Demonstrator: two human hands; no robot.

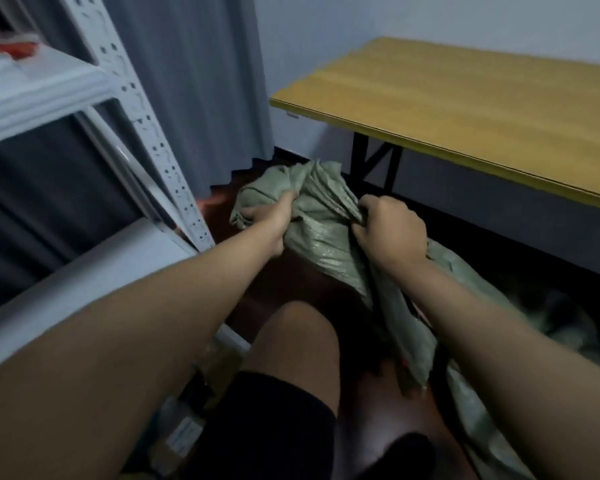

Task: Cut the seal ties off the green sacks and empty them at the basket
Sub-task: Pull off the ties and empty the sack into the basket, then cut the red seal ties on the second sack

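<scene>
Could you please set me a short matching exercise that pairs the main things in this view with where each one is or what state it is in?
Things:
1. green sack
2. wooden table
3. white metal shelf rack
4. left hand

Descriptions:
a. stands at the left of the view, its upright full of punched holes
b. bunched up and gripped from both sides
c. grips the sack's left side
d. stands at the upper right, on black legs

Pairs: 1-b, 2-d, 3-a, 4-c

Left hand (269, 216) and right hand (388, 230) are gripping the green sack (321, 216). The sack is hanging beside the wooden table (465, 109).
</scene>
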